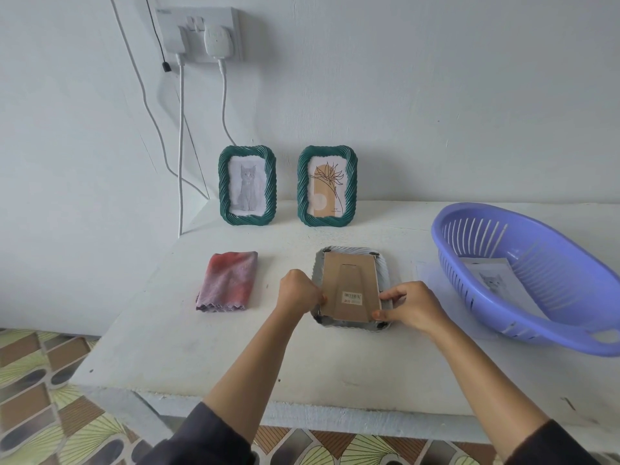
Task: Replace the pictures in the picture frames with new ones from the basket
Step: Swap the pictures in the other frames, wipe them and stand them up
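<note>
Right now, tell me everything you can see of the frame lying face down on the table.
The face-down frame lies flat on the white table, back up, between a folded cloth and the purple basket. Its ribbed rim looks pale grey; brown cardboard backing with a stand flap and barcode sticker fills it. Small dark clips sit at its corners. The left hand pinches its left edge; the right hand grips its lower right corner.

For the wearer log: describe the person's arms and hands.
The left hand and right hand are bare: no gloves, rings or watch show. Forearms uncovered; the left sleeve and right sleeve are dark charcoal fabric, ending near the elbows.
</note>
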The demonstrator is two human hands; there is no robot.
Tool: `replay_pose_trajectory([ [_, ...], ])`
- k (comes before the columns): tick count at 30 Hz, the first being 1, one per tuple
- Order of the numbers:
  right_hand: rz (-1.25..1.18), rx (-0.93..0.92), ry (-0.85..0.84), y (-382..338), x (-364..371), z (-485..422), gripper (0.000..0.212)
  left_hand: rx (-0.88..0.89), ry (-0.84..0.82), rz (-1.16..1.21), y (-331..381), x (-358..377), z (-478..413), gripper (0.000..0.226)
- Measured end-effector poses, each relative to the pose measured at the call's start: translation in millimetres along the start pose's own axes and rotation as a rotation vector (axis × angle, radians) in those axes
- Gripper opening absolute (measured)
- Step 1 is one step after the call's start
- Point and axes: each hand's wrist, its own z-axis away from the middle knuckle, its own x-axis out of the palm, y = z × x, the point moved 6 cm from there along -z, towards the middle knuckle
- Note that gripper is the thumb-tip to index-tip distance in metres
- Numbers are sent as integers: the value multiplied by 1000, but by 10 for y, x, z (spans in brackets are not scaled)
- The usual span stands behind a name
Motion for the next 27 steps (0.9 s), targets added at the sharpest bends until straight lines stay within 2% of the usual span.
replay_pose_trajectory([
  [8,-16,-14,38,11,4,54,39,8,-12,45,29,-26,43,24],
  [12,38,35,71,32,-27,93,18,-3,-19,108,34,-30,63,21],
  [16,171,59,79,-7,17,145,28,-9,-34,123,35,-31,83,15],
  [20,162,106,101,-17,21,170,14,-22,-29,116,31,-39,99,15],
  [27,228,128,135,-48,-1,202,21,-18,-12,52,18,-62,136,28],
])
